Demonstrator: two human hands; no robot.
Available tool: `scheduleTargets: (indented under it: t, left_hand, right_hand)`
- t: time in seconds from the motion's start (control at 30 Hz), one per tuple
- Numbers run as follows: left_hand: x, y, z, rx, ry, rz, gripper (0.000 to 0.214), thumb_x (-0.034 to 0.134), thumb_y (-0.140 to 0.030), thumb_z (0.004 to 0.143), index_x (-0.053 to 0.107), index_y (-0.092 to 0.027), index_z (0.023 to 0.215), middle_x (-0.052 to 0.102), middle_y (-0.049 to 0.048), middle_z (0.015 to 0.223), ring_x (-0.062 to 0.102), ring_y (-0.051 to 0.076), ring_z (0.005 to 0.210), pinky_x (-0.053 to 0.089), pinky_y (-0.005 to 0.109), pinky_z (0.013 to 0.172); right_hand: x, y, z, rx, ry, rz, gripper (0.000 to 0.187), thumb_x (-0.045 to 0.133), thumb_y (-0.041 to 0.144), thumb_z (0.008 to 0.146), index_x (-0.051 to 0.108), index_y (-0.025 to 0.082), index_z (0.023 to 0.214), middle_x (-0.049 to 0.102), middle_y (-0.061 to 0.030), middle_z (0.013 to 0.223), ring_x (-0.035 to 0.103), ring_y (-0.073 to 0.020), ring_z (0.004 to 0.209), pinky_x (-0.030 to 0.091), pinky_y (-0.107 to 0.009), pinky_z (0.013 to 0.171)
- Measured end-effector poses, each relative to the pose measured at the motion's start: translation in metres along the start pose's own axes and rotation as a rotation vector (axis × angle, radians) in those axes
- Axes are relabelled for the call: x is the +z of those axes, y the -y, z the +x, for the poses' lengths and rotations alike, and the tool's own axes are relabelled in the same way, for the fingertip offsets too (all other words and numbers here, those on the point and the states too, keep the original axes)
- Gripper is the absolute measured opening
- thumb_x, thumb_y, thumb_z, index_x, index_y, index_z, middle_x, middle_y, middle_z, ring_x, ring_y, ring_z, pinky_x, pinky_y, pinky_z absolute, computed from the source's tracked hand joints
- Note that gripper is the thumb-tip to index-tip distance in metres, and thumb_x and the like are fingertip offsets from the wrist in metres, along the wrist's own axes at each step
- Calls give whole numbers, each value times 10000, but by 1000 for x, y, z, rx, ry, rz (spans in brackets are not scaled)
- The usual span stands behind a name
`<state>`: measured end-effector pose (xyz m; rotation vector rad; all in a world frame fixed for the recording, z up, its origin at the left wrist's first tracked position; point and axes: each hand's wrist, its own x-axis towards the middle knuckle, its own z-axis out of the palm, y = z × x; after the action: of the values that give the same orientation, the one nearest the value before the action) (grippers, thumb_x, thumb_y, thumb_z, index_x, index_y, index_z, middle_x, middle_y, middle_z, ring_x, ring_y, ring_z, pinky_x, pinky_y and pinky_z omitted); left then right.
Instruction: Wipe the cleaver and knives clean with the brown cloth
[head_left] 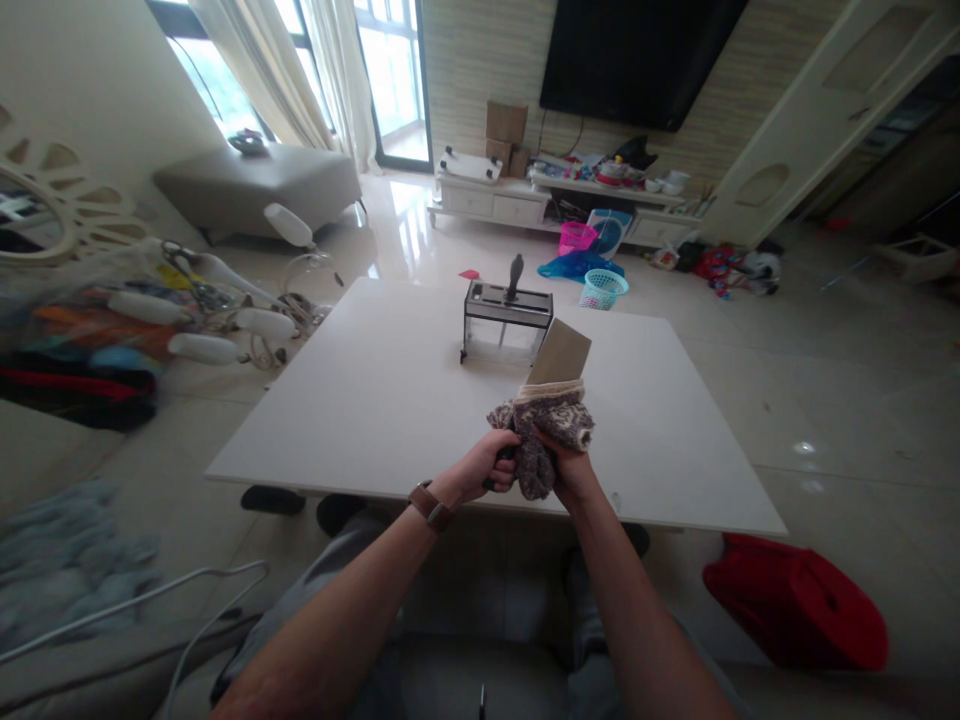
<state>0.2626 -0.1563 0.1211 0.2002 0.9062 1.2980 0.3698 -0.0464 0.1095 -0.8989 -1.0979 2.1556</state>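
Over the near edge of the white table (360,400), my left hand (487,462) is closed round a dark handle. The broad blade of a kitchen knife (561,352) points up and away from me. A patterned grey-brown and cream cloth (547,415) is wrapped about the lower blade. My right hand (571,468) grips this cloth from the right; its fingers are largely hidden beneath the folds. Beyond the blade stands a knife block (504,315) with clear sides and a dark top, a black-handled tool (515,278) upright in it.
Past the table, a light blue basket (604,288) and a pink basket (576,238) stand on the floor before a low white cabinet (517,208). A red object (799,605) lies at the right. A lamp with white shades (262,322) is at the left.
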Motion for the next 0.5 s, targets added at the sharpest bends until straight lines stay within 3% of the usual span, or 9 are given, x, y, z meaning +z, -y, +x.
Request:
scheduleTargets:
  t: [0.27,0.5]
  left_hand:
    - [0,0,0,-4,5,-8,360,502,-381,836,314,-226,570,224,-102,445,139,43,352,156,181,346]
    - [2,-1,-1,3,-8,0,345,491,-368,838,326,-222,572,238,-99,444,140,45,355,161,184,345]
  right_hand:
    - [-4,-4,4,-32,29,-22,414,903,286,583,726,220,951,789,-44,942,722,-299,1002,612,-472,877]
    - [-1,-1,1,5,5,-2,355,913,273,575,719,199,863,789,-50,927,723,-297,1004,597,-449,919]
